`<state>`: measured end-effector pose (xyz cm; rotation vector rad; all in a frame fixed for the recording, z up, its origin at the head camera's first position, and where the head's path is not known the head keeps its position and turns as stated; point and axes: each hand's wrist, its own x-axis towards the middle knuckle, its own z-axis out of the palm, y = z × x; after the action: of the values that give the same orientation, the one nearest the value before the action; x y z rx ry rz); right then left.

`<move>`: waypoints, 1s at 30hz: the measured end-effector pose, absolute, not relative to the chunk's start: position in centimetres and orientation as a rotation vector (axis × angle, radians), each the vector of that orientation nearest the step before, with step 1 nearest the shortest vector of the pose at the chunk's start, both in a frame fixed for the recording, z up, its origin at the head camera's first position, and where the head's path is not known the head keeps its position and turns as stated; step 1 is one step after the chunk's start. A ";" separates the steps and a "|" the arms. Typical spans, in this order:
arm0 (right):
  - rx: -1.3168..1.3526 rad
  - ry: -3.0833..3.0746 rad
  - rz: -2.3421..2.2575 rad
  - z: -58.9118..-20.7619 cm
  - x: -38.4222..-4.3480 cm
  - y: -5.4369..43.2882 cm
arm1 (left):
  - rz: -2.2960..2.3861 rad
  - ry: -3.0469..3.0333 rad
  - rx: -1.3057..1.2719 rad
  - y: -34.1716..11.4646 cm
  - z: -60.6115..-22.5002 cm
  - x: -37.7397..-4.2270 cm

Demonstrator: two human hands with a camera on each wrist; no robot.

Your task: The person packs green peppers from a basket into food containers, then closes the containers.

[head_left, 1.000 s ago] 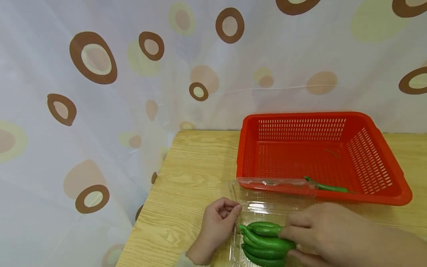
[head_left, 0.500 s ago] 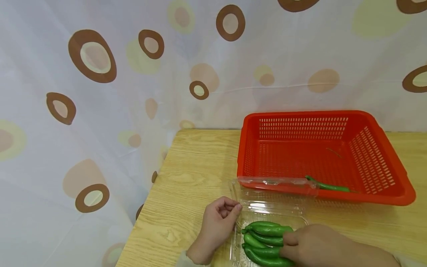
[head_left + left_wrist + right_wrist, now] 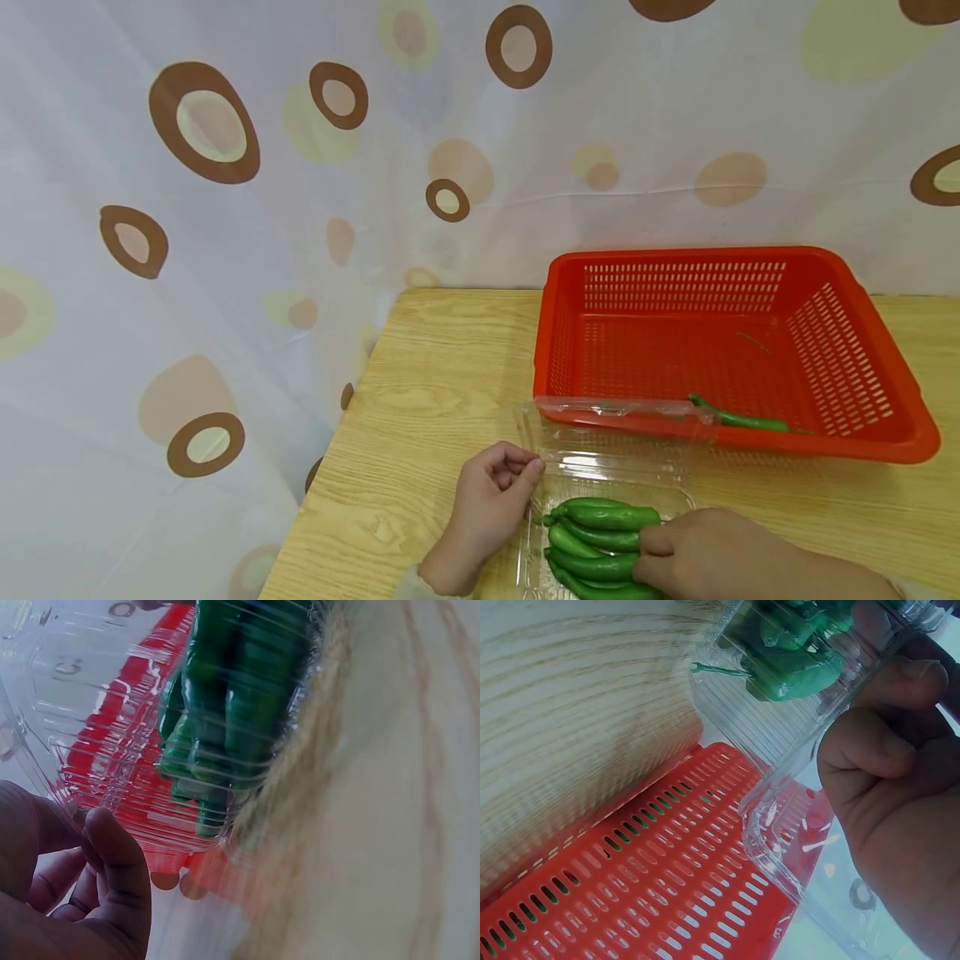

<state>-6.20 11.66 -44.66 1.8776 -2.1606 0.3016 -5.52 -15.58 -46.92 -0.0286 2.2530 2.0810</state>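
Several long green peppers (image 3: pixel 607 518) lie side by side in a clear plastic clamshell box (image 3: pixel 611 464), its lid standing open toward the basket. My left hand (image 3: pixel 489 504) pinches the box's left edge between thumb and forefinger; the left wrist view shows this hand (image 3: pixel 94 877) at the plastic rim with the peppers (image 3: pixel 210 697) beyond. At the right ends of the peppers, my right hand (image 3: pixel 723 550) holds one green pepper (image 3: pixel 596 567) of the front rows. In the right wrist view my right hand (image 3: pixel 900 780) is over the box's side, its fingertips partly hidden.
Behind the box stands a red slotted basket (image 3: pixel 678 256), overlapped by the lid. Inside it lie one green pepper (image 3: pixel 750 422) and a thin stem (image 3: pixel 753 342). The wooden table (image 3: pixel 420 375) ends at the left by a patterned curtain (image 3: pixel 300 208).
My right hand has moved down and toward the front rows of peppers, where the peppers have shifted and spread. The left hand has kept its pinch on the box edge.
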 end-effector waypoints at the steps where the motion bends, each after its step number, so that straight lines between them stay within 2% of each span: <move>1: 1.885 -2.158 0.302 -44.5 -6.2 11.7 | 2.081 2.256 -0.028 -15.6 -46.9 -5.5; 4: 1.967 -2.232 0.384 -43.0 -6.2 11.8 | 2.082 2.253 -0.031 -15.6 -46.9 -5.5; 7: 2.014 -2.308 0.541 -39.7 -6.4 12.4 | 2.080 2.251 -0.028 -15.5 -46.8 -5.5; 11: 1.823 -2.236 0.641 -34.3 -7.7 13.7 | 2.078 2.246 -0.024 -15.6 -46.7 -5.5; 14: 1.580 -2.164 0.614 -32.3 -10.3 14.5 | 2.081 2.241 -0.030 -15.7 -46.8 -5.4; 21: 1.317 -2.643 0.451 -34.0 -16.7 14.6 | 2.007 2.323 -0.109 -16.3 -47.1 -5.3; 30: 1.278 -2.783 0.491 -33.0 -19.2 13.1 | 2.062 2.292 -0.116 -15.7 -47.4 -5.6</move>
<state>-19.19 13.12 -33.05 1.2783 -2.7832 0.4909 -5.61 -15.72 -47.39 -0.1156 2.2915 2.0615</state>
